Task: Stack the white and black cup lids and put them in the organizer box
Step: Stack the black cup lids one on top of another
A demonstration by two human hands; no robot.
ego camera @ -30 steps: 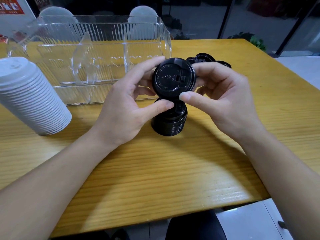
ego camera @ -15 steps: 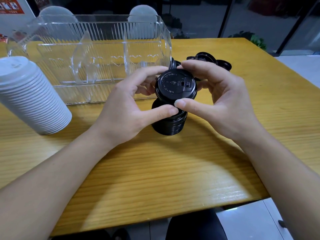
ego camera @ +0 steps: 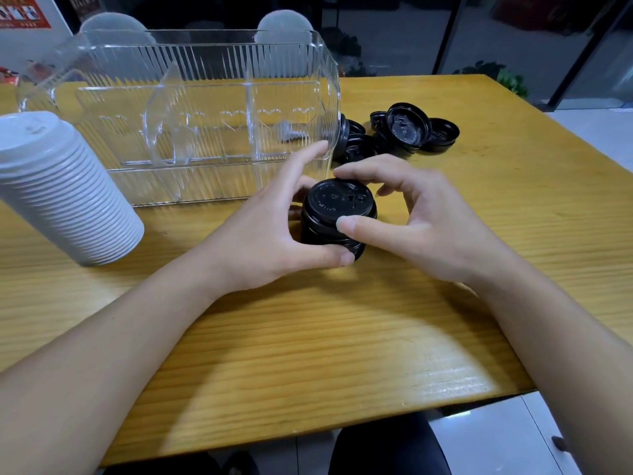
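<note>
Head view, the only one I've got: both hands are on the black lid stack point(ego camera: 334, 231), which stands upright on the wooden table point(ego camera: 308, 337), just in front of the right end of the clear organizer box point(ego camera: 191, 108). My left hand point(ego camera: 270, 231) is wrapped around the stack's left side, thumb curled across the lower front, index finger reaching up behind it toward the box wall. My right hand point(ego camera: 421, 221) pinches the top black lid point(ego camera: 339, 200), thumb pressed against its near rim, fingertips point(ego camera: 342, 173) arched over the far edge. That lid sits on top of the stack, roughly level; I can't tell whether it is fully seated.

Off to the left, the white lid stack point(ego camera: 58, 186) lies tilted on the table, its top pointing up and left, close beside the organizer box's front left corner. Whether they touch, I cannot tell. The box itself is see-through, ribbed, with dividers inside and a row of heart shapes along the front.

Behind my right hand, beside the box's right end, loose black lids point(ego camera: 400, 132) lie in a scattered heap, some leaning on each other, one propped right against the box wall.
</note>
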